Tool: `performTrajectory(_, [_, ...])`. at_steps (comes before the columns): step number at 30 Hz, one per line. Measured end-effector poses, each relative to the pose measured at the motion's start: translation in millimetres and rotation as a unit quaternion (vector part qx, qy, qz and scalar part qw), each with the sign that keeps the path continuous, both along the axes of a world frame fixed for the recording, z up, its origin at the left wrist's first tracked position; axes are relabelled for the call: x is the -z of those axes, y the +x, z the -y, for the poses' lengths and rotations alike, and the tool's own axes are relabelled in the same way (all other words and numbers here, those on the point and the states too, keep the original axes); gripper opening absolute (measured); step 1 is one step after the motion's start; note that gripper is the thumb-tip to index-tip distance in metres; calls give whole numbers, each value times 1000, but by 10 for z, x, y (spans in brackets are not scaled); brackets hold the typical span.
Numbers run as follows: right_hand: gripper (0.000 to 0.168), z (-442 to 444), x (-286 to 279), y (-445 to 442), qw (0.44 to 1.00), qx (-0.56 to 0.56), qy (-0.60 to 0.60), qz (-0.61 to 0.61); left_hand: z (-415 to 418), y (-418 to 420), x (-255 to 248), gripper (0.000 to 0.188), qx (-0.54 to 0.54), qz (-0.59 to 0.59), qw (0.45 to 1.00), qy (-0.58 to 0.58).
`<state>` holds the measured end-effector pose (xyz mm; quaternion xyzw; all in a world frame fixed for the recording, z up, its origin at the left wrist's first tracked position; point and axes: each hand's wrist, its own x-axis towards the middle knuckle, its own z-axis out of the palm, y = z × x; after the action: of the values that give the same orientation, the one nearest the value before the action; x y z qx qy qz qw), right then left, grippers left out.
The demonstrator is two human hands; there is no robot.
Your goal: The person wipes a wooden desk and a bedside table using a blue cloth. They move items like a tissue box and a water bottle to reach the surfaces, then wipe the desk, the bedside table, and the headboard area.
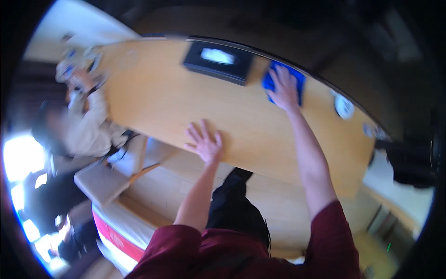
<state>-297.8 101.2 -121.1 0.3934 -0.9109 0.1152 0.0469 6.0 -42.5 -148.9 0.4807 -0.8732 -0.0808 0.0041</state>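
My right hand lies flat with spread fingers on a folded blue cloth, near the far edge of the wooden table. The cloth shows around my fingers and seems to rest flat on the tabletop. Close to the near edge, my left hand is spread on the bare wood and holds nothing. A black tissue box with a white tissue in its top slot stands left of the cloth. Right of the cloth is a small round white object, too blurred to name.
At the table's left end sits another person, whose hands hold a blurred white object. A chair with a pale seat stands at lower left, near a bed with a red band. Small glassy items are at the right end.
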Motion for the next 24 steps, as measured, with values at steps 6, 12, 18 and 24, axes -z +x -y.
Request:
performTrajectory(6, [85, -873, -121, 775, 999, -11, 14, 30, -11, 49, -251, 72, 2, -13, 1000, 24])
performTrajectory(12, [91, -3083, -259, 1514, 993, 16, 95, 63, -620, -125, 75, 75, -41, -35, 997, 59])
performTrajectory(18, [80, -4704, -199, 920, 986, 136, 79, -55, -2053, -130, -269, 95, -10, -9, 991, 136])
performTrajectory(24, [74, -4819, -99, 806, 989, 108, -16, -98, -3740, -287, -285, 94, -11, -40, 994, 99])
